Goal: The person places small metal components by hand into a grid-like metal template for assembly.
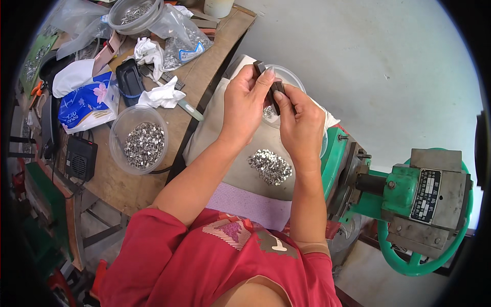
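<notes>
My left hand (245, 102) is closed on a dark rectangular block (259, 67), thumb on top. Close beside it, my right hand (303, 115) pinches another dark block (277, 87). Whether the two blocks touch is hard to tell, since my fingers cover part of them. Both hands are above a clear round plastic tub (290, 76), in which some small shiny metal pieces (268, 112) show. Below my hands, a heap of small silvery metal pieces (271, 167) lies on a beige cloth-like surface (240, 171).
At left, a wooden table (110, 179) bears a tub of metal pieces (144, 146), a blue tissue pack (89, 105), crumpled tissues (161, 96), a black tray (129, 82) and a bag of metal parts (186, 43). A green machine with a handwheel (383, 240) stands at right.
</notes>
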